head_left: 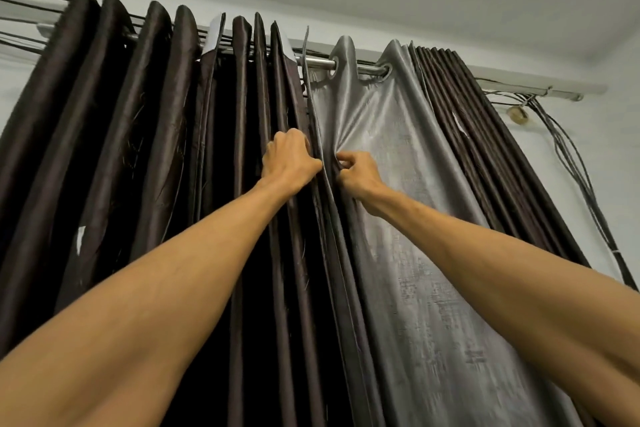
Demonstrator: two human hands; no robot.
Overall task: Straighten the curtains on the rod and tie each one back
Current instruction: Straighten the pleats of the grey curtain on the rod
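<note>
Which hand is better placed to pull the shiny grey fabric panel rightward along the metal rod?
Probably the right hand: it pinches a fold of the shiny grey fabric panel. The left hand grips the dark brown satin curtain at its edge.

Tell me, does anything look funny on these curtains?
Yes. The grey panel pinched by the right hand hangs flat and shiny, while the dark curtain in the left hand falls in folds. A pale spot, maybe a tear, shows in dark cloth at lower left.
</note>
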